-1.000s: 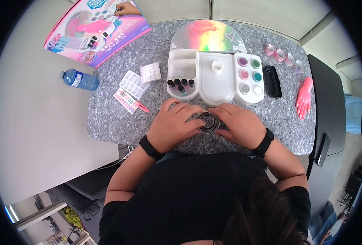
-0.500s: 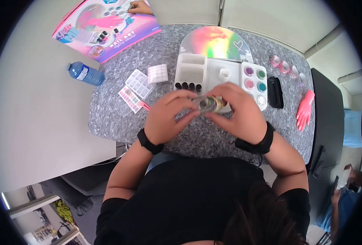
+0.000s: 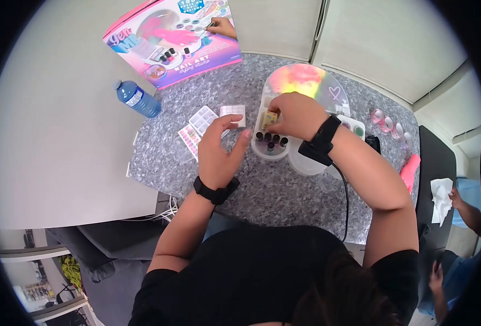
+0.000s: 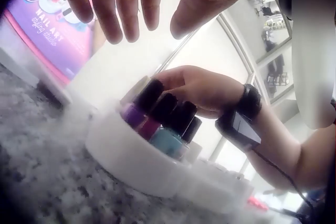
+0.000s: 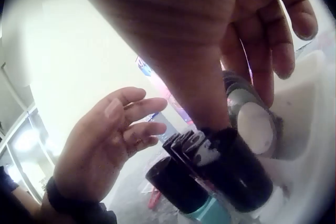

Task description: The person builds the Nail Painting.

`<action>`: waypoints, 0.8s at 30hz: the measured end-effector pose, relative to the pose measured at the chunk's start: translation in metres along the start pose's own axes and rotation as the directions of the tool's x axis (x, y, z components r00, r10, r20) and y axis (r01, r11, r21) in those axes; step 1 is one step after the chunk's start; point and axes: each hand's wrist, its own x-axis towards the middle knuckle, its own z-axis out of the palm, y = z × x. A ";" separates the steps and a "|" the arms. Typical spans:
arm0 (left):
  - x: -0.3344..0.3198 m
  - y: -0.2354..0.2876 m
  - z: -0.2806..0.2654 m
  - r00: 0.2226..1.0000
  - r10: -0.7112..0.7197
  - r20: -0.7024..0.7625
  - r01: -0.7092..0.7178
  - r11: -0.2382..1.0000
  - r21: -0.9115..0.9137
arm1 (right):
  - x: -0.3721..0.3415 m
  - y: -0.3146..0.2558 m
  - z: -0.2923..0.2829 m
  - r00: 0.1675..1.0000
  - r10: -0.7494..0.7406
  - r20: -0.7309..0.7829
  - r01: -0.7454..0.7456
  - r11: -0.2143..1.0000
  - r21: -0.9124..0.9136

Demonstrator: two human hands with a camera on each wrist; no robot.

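My right hand (image 3: 300, 115) reaches over the white tray (image 3: 271, 156). Thumb and fingers pinch a small roll with a yellow patterned side (image 3: 269, 120) in the tray's left section. In the right wrist view the roll (image 5: 255, 127) sits low between the fingers, its pale round end showing. Just in front of it stand several nail polish bottles (image 3: 271, 142) with black caps. My left hand (image 3: 217, 152) hovers left of the tray, fingers spread and holding nothing. In the left wrist view its fingers (image 4: 128, 19) hang above the bottles.
Left of the tray lie a clear compartment box (image 3: 203, 119), a white gridded block (image 3: 233, 113) and a nail sticker sheet (image 3: 189, 139). Farther out stand a water bottle (image 3: 137, 99) and the nail art box (image 3: 178, 46). A pink model hand (image 3: 410, 173) lies far right.
Both hands held the roll near the table's front edge, then lifted it. The right hand has carried it forward into the tray's left section; the left has let go and moved left.
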 end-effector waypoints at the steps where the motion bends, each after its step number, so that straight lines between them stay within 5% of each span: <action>1: -0.002 -0.001 -0.001 1.000 -0.002 0.000 0.002 1.000 0.002 | -0.003 -0.002 -0.001 1.000 -0.001 0.002 0.001 1.000 0.002; 6: -0.008 -0.004 -0.003 0.999 0.051 -0.011 -0.051 0.997 0.066 | -0.027 0.020 -0.016 0.934 -0.028 -0.356 0.076 0.990 0.120; 9: -0.009 -0.005 -0.002 0.994 0.099 -0.048 -0.097 0.994 0.046 | -0.050 0.066 -0.047 0.916 0.128 -0.381 -0.093 0.990 0.110; 12: -0.011 -0.002 -0.004 0.989 0.139 -0.056 -0.136 0.989 0.051 | -0.086 0.150 -0.059 0.804 0.338 -0.490 -0.378 0.926 0.018; 13: -0.011 -0.002 -0.005 0.989 0.138 -0.054 -0.135 0.989 0.053 | -0.100 0.170 -0.063 0.733 0.489 -0.473 -0.485 0.863 0.141; 16: -0.012 -0.001 -0.005 0.987 0.151 -0.052 -0.148 0.988 0.053 | -0.147 0.246 -0.058 0.730 0.482 -0.484 -0.546 0.838 0.011; 21: -0.010 0.007 -0.004 0.985 0.169 -0.029 -0.166 0.983 0.083 | -0.173 0.259 -0.043 0.753 0.494 -0.435 -0.543 0.839 0.013; 24: -0.009 0.013 0.000 0.982 0.189 0.002 -0.188 0.977 0.102 | -0.168 0.250 -0.041 0.680 0.658 -0.323 -0.605 0.753 0.259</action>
